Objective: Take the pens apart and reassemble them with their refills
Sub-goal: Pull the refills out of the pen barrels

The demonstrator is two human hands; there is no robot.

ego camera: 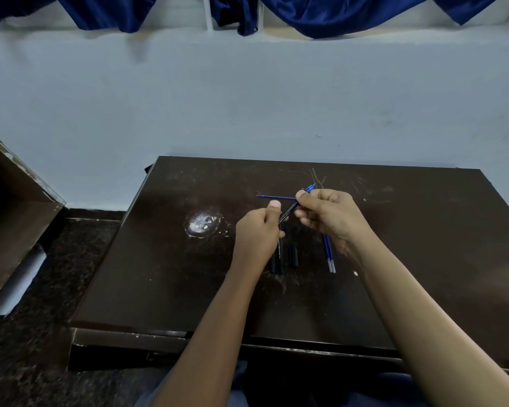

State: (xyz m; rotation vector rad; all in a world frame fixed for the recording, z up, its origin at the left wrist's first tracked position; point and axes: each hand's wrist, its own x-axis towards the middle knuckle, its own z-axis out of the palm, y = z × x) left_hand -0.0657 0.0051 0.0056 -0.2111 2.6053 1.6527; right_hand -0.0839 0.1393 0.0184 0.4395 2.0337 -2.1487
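Both hands hold one black pen (288,212) above the dark table (409,259). My left hand (259,233) grips the pen's lower barrel. My right hand (329,215) pinches its upper end, where a blue tip section (309,188) sticks out. A loose blue refill (272,197) lies flat on the table behind the hands. Two black pen barrels (277,259) lie side by side under my left hand. A short black cap (293,254) rests beside them. Two more blue refills (329,258) lie to the right, partly hidden by my right wrist.
A white worn patch (202,226) marks the table to the left of the hands. The table's back edge meets a pale wall (247,98). A brown cabinet (9,207) stands at the left over a dark speckled floor (80,259). Blue curtains (335,13) hang at the top.
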